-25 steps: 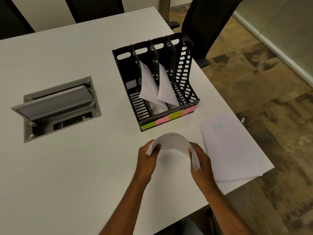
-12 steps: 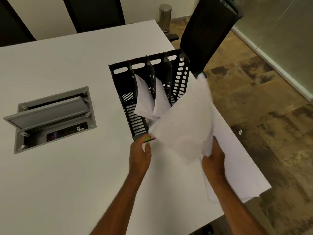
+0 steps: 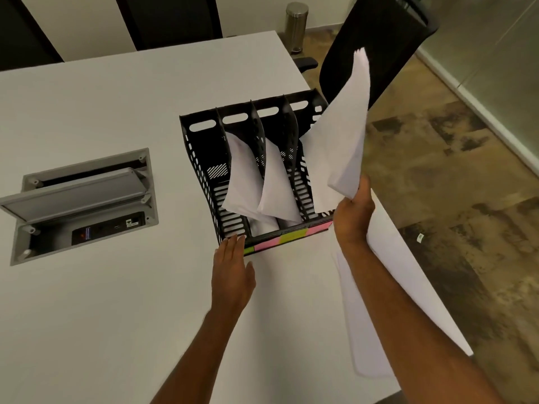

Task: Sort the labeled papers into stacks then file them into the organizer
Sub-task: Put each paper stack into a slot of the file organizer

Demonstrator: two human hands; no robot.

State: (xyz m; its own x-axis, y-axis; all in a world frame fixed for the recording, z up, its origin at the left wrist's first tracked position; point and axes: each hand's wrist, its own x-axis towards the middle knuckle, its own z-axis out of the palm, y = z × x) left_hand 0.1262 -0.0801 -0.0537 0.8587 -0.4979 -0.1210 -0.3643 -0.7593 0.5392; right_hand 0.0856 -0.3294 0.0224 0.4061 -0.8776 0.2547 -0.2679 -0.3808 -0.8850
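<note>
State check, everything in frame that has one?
left hand: open, fingertips at organizer's front corner
right hand: grips held stack
held stack: upright, entering rightmost slot
organizer: two middle slots filled, leftmost empty
table stack: lying flat
cable box lid: open

- A white bench (image 3: pixel 116 287) fills most of the room, with a grey cable box (image 3: pixel 78 205) set into it, lid propped open.
- A black mesh-backed office chair (image 3: pixel 376 45) stands at the far right corner.
- A steel pedal bin (image 3: pixel 296 24) sits by the pale wall.
- Mottled brown flooring (image 3: pixel 466 185) runs to a glass partition (image 3: pixel 495 48).
</note>
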